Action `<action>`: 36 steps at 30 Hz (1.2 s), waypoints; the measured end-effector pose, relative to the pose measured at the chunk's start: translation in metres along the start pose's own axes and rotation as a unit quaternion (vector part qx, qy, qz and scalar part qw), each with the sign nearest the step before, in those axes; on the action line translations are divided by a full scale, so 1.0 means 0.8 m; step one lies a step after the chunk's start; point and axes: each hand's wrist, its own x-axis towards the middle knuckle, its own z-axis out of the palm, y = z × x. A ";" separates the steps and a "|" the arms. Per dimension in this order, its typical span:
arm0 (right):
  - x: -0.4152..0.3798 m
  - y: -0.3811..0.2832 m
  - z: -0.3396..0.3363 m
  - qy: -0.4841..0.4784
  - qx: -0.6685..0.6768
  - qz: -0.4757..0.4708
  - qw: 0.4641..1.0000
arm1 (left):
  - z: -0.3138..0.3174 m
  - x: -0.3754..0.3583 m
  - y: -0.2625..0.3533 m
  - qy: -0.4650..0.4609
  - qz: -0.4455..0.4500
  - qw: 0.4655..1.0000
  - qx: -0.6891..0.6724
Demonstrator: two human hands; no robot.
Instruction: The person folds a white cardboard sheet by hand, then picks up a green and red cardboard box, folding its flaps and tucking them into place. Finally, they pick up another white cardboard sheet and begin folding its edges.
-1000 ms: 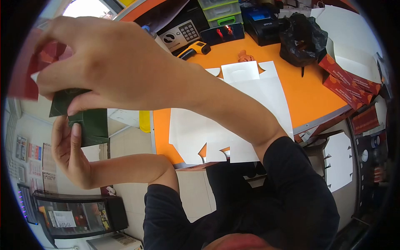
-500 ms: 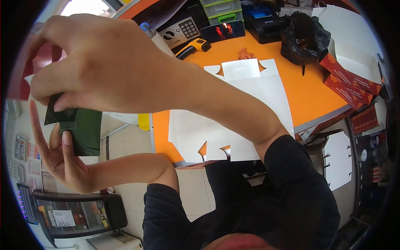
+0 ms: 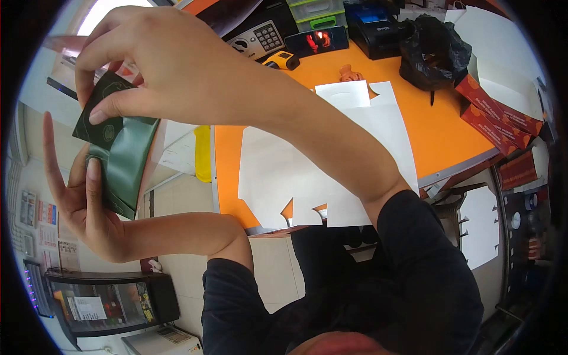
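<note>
A dark green folded wallet-like piece, with a small round emblem on its upper flap, is held at the left of the view. My right hand pinches that upper flap between thumb and fingers. From below, my left hand grips the lower part, thumb pressed on its face and one finger stretching upward. Its back side is hidden. Under my right forearm, a flat white die-cut cardboard sheet lies on the orange table.
Behind the sheet are a small orange figure, a phone, a yellow handheld thermometer, a keypad safe and a black printer. A black plastic bag and red printed boxes stand at the right.
My right hand has risen a little, and the green piece has tilted, its upper flap raised and more exposed. A pinkish-red item at the far left edge is no longer seen there.
</note>
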 end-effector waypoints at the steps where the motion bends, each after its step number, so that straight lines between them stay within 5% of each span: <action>1: 0.000 -0.001 -0.001 -0.014 -0.002 -0.007 1.000 | 0.000 -0.001 0.001 -0.007 -0.004 1.000 0.005; 9: -0.005 -0.001 0.000 -0.079 -0.056 -0.017 0.995 | -0.020 0.001 -0.006 -0.090 -0.021 0.994 0.058; 15: -0.010 -0.004 0.003 -0.020 -0.115 -0.020 0.993 | -0.017 0.003 -0.014 -0.069 -0.016 0.997 0.036; 24: -0.014 -0.007 -0.006 -0.127 -0.073 0.059 0.987 | -0.027 -0.004 -0.009 -0.090 -0.018 0.994 0.052; 30: -0.008 -0.020 0.001 -0.002 -0.126 0.001 0.992 | -0.014 -0.008 0.002 0.145 -0.068 0.986 -0.035; 33: -0.008 -0.013 0.011 0.058 -0.155 -0.072 0.984 | -0.063 -0.009 -0.025 0.065 -0.037 0.997 0.004; 36: -0.006 -0.010 0.018 0.061 -0.118 -0.050 0.990 | -0.064 -0.013 -0.028 0.083 -0.027 0.996 0.021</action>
